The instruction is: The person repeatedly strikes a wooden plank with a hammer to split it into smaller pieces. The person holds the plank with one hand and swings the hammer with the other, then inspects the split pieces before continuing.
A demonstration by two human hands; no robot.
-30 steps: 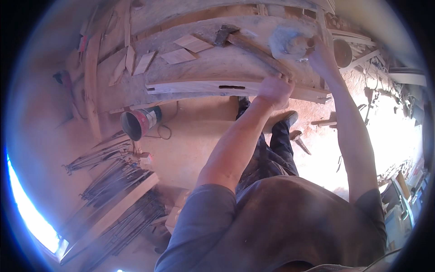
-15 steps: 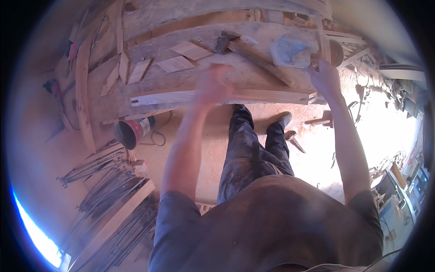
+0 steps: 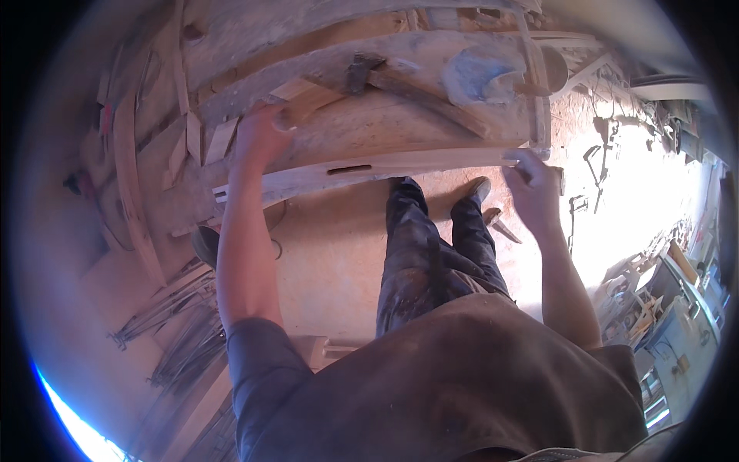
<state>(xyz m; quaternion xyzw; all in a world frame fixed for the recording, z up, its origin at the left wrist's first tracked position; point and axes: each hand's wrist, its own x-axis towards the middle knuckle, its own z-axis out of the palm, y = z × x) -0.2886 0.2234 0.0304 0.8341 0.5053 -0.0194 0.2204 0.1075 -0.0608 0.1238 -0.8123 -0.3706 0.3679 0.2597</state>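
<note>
A long pale wooden board (image 3: 416, 160) with a dark slot near its middle lies along the near edge of the workbench (image 3: 400, 127). My right hand (image 3: 533, 189) is at the board's right end, fingers bent onto it and closed. Over the left part of the bench, my left hand (image 3: 262, 135) has its fingers curled beside a slanted wooden block (image 3: 312, 94); what lies inside the curl is hidden. Another small wooden block (image 3: 221, 141) sits just left of that hand. A hammer (image 3: 366, 73) with a wooden handle rests beyond the board.
A cloudy pale plastic bag (image 3: 481, 77) lies at the bench's right side. Long boards (image 3: 127, 181) stand at the left, above a heap of thin metal rods (image 3: 181, 331). A hand tool (image 3: 504, 227) lies on the floor near my shoe (image 3: 477, 189).
My left hand has moved left from the board to the wooden blocks. My right hand has come from beside the plastic bag toward me, to the board's right end. The board's slot now shows.
</note>
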